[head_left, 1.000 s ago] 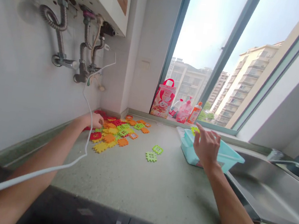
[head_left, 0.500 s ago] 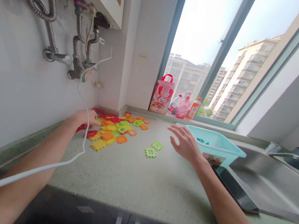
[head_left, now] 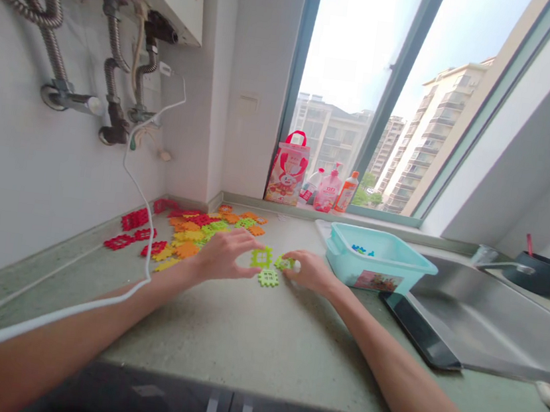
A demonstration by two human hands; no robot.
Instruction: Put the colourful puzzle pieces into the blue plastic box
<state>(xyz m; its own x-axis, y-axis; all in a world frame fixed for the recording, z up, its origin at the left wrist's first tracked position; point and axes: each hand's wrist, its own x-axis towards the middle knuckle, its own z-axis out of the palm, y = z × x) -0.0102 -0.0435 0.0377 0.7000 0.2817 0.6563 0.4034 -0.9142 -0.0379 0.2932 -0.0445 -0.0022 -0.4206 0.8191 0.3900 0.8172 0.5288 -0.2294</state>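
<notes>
left hand (head_left: 224, 253) has moved inward, white cable (head_left: 40, 319) crossing its forearm (head_left: 104, 329).

Single head-worn view, facing forward and down, counter (head_left: 239, 335) near, window (head_left: 396, 80) beyond

Window sill (head_left: 358, 220): we saw a pink bag (head_left: 287, 177) with a red handle, and to its right three bottles (head_left: 327, 192).
Wall (head_left: 58, 173): we noticed metal pipes (head_left: 55, 55) below a white unit (head_left: 179, 7); a white cable (head_left: 40, 322) ran down from the plug (head_left: 165, 69) near them.
Sink (head_left: 506, 318): we found a flat black object (head_left: 422, 334) lying at its left edge, and a dark pot (head_left: 541, 284) behind the faucet (head_left: 525, 269).
</notes>
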